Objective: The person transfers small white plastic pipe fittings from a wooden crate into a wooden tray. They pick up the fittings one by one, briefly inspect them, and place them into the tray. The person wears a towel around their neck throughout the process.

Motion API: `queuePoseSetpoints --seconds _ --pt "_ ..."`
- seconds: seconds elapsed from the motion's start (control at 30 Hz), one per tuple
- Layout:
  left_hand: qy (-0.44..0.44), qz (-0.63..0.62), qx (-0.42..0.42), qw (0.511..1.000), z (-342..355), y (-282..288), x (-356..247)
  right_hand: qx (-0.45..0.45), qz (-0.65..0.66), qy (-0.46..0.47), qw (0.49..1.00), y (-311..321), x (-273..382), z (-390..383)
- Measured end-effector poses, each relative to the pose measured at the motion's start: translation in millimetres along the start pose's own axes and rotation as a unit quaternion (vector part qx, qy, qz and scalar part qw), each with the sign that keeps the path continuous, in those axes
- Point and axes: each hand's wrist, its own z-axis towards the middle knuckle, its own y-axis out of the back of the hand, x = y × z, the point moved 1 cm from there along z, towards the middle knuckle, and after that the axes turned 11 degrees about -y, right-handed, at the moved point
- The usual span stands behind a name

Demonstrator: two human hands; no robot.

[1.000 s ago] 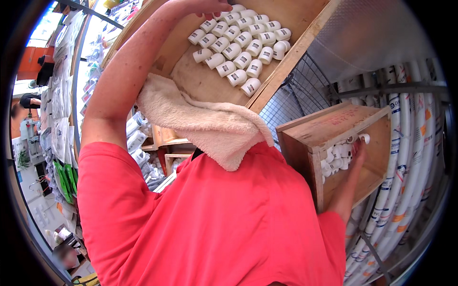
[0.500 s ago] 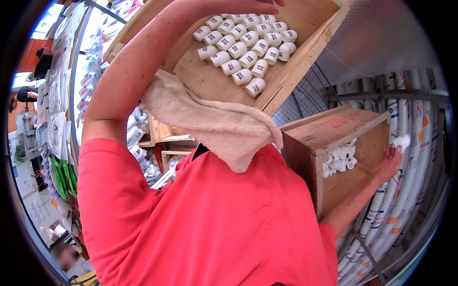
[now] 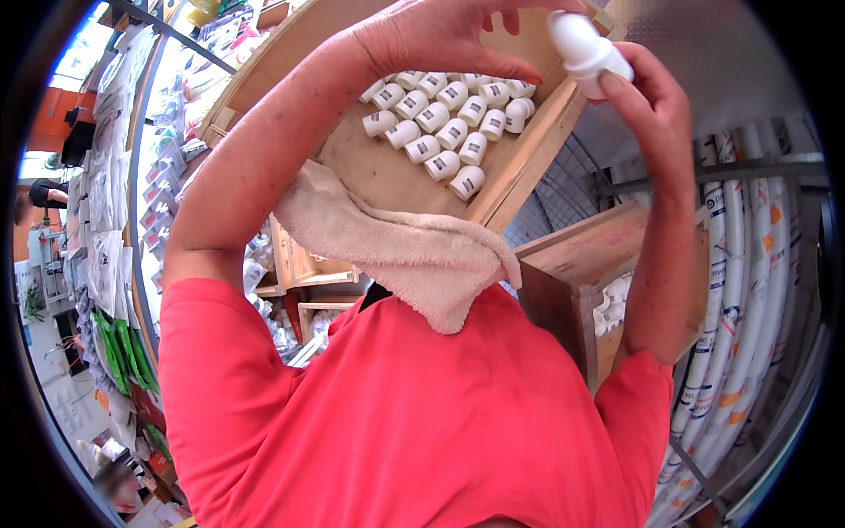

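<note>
Pinched between the thumb and fingers of my right hand (image 3: 650, 92) is a white plastic pipe fitting (image 3: 583, 53), slightly blurred, raised at the upper right. My left hand (image 3: 436, 40) reaches in at the top, partly cut off by the picture's edge. Its thumb and fingers are apart and point toward the fitting, with nothing seen in them. Below that hand, several white pipe elbows (image 3: 452, 134) with dark labels lie in rows inside a wooden box (image 3: 359, 157). A beige towel (image 3: 409, 242) hangs between that box and my red shirt.
A second wooden box (image 3: 568, 239) at the right holds smaller white fittings (image 3: 610, 310), partly hidden by my right forearm. Long white pipes (image 3: 723, 295) stand beyond it behind a metal bar (image 3: 748, 172). Packaged goods (image 3: 110, 189) hang at the left, where another person shows small.
My right hand has swung up from beside the smaller box to the top of the view, carrying the white fitting. My left hand has come lower into view, fingers spread.
</note>
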Motion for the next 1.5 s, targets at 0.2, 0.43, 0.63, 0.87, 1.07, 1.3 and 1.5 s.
queuePoseSetpoints --seconds 0.2,0.43,0.63,0.87,1.07,1.3,1.5 --pt "0.002 0.082 -0.017 0.997 -5 9 5 0.095 -0.036 -0.029 0.994 -19 0 39" --pt "0.047 0.172 0.02 0.984 -13 27 21 0.107 -0.018 -0.076 0.991 -38 -13 84" --pt "0.289 0.248 0.212 0.9 -27 30 46 0.106 -0.038 -0.099 0.989 -51 -22 87" --pt "0.44 0.244 0.428 0.751 -75 33 94 0.056 -0.091 -0.055 0.993 -55 -4 66" --pt "0.502 0.177 0.464 0.708 -89 10 103 0.025 -0.146 -0.051 0.988 -53 6 60" --pt "0.573 0.143 0.487 0.644 -92 -8 94 0.018 -0.173 -0.022 0.985 -52 0 66" --pt "0.591 0.116 0.52 0.606 -102 -15 98 0.016 -0.177 -0.043 0.983 -50 4 62"
